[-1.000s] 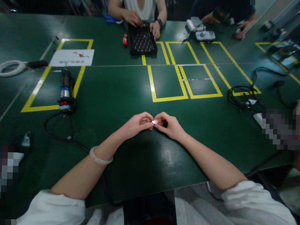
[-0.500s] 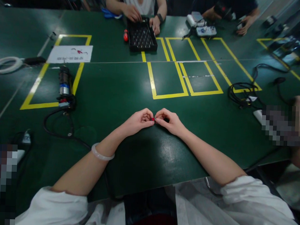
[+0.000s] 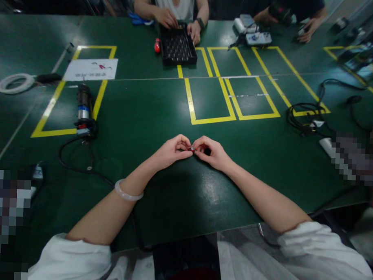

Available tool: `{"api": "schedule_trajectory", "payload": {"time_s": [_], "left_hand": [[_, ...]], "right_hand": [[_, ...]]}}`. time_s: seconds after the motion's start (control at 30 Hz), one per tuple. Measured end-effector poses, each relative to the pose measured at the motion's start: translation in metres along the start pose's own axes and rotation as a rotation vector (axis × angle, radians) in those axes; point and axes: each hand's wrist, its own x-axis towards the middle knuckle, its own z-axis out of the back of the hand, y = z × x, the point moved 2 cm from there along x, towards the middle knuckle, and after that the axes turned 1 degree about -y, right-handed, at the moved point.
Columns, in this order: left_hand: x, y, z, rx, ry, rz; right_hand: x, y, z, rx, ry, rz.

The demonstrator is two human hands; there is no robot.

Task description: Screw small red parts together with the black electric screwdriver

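Close together above the green table, my two hands meet at their fingertips. Between them is a small red part with a greyish bit on it; its kind is too small to make out. My left hand pinches it from the left, thumb below and fingers curled above. From the other side my right hand pinches the same part, its fingers bent into a ring. A pale bangle circles my left wrist.
A black cylindrical device with a cable stands at left, near a white paper sheet. Across the table a person's hands work at a black tray beside a red-handled tool. Coiled black cable lies at right.
The small red part has turned slightly between my fingertips, and more of its greyish bit shows. Both hands stay nearly in place; the whole view has shifted a little.
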Motion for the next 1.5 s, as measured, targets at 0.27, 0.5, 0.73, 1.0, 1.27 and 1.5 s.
{"api": "schedule_trajectory", "payload": {"time_s": [0.27,0.5,0.73,1.0,1.27,1.5], "left_hand": [[0.002,0.004,0.005,0.033,0.007,-0.044],[0.001,0.006,0.008,0.034,0.011,-0.053],[-0.001,0.001,0.008,0.022,0.01,0.002],[-0.001,0.002,0.014,-0.19,-0.044,0.117],[0.001,0.001,0.014,-0.209,-0.061,0.134],[0.001,0.001,0.016,-0.045,-0.056,0.035]], "right_hand": [[0.001,-0.001,0.0,-0.082,-0.014,-0.041],[0.002,-0.003,0.0,-0.044,-0.027,-0.066],[0.003,-0.004,0.0,-0.013,-0.021,-0.104],[0.003,-0.009,0.004,0.161,-0.08,-0.185],[0.003,-0.009,0.004,0.183,-0.078,-0.195],[0.003,-0.007,0.005,0.186,-0.073,-0.206]]}}
